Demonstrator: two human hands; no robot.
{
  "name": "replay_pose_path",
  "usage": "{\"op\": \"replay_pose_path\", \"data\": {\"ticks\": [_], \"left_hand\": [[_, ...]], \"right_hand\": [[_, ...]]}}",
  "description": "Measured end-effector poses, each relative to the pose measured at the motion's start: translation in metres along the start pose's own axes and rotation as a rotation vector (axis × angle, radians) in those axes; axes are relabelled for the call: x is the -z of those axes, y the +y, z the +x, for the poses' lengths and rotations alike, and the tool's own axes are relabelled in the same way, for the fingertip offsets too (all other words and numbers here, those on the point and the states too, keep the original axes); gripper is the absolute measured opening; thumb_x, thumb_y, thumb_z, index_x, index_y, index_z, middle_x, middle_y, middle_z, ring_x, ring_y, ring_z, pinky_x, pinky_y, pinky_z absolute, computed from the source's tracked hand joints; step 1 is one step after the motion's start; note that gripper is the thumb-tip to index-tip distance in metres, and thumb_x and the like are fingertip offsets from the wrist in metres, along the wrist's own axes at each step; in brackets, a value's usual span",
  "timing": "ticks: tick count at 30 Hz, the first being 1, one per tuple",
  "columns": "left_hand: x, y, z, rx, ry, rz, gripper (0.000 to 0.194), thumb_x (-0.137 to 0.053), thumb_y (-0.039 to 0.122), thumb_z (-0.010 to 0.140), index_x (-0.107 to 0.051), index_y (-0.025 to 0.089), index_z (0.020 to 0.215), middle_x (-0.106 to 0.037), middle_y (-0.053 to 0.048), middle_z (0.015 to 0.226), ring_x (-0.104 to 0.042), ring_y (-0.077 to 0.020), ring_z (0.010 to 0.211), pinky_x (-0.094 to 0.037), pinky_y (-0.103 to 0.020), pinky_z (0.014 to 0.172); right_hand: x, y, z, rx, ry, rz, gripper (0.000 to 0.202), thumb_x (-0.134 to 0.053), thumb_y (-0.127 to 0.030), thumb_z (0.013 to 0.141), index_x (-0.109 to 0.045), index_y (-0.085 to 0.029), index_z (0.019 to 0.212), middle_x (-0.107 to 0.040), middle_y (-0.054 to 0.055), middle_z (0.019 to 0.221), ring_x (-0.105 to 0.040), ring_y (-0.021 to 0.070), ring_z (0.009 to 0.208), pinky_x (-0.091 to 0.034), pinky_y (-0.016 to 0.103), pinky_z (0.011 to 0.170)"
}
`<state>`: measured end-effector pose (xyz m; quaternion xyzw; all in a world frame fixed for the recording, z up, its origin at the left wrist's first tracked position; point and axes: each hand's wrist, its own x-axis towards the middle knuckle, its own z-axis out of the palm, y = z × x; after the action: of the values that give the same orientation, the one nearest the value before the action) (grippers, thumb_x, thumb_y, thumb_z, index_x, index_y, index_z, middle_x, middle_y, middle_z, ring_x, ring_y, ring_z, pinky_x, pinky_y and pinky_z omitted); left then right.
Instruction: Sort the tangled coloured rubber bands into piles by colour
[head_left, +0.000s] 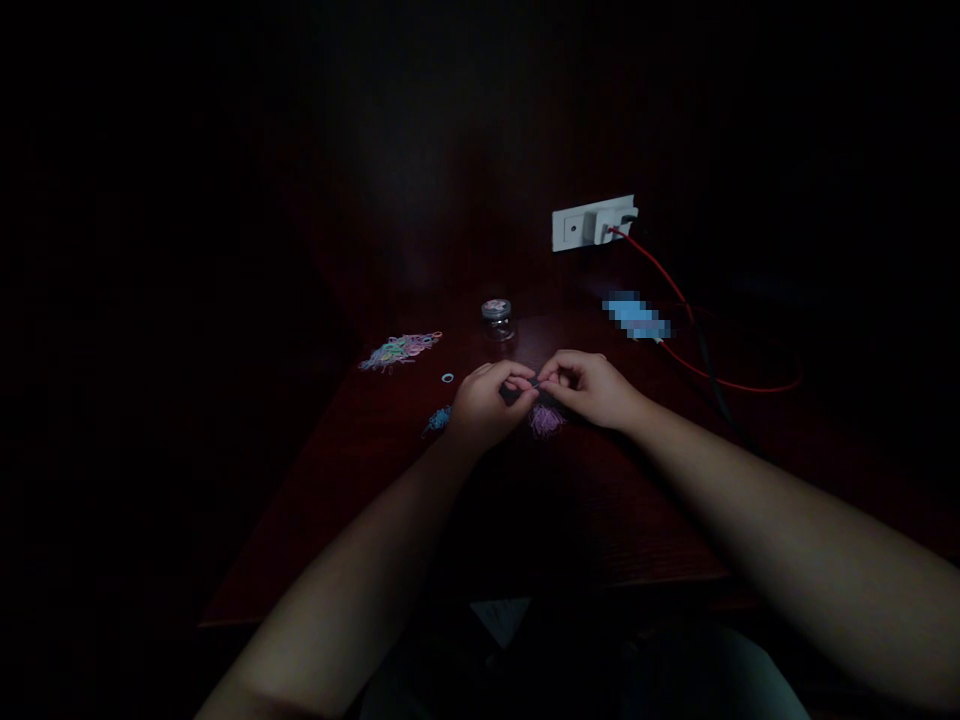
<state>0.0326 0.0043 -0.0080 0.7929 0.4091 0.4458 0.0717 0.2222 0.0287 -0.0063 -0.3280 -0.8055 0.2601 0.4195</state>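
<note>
My left hand (491, 403) and my right hand (589, 388) meet over the dark red table (360, 490), fingertips pinched close together. What lies between the fingertips is too small and dim to name. Just below them is a pile of purple bands (546, 421). A pile of blue bands (439, 420) rests beside my left wrist, partly hidden by it. One pale blue ring (448, 378) lies alone to the left of my left hand. Farther left is a larger heap of mixed-colour bands (399, 351).
A small clear jar (497, 322) with a lid stands behind my hands. At the back right lies a blurred blue object (636, 315) with a red cable (664, 268) running to a white wall socket (574, 228). A black cable (705, 355) passes behind my right forearm.
</note>
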Motion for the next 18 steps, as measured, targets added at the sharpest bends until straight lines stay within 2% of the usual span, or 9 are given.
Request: {"op": "replay_pose_path", "data": {"ticks": [18], "left_hand": [[0.0013,0.0010,0.0012,-0.026,-0.030,0.077,0.011,-0.062,0.020,0.080,-0.068,0.021,0.089,-0.067,-0.001,0.081,-0.059,-0.0151,0.075,-0.049,-0.031,0.077]], "right_hand": [[0.0013,-0.0076,0.0000,0.038,-0.009,-0.096,0.012,-0.061,-0.024,0.079,-0.067,-0.014,0.078,-0.057,0.003,0.071,-0.050,0.0103,0.058,-0.038,0.024,0.054]]}}
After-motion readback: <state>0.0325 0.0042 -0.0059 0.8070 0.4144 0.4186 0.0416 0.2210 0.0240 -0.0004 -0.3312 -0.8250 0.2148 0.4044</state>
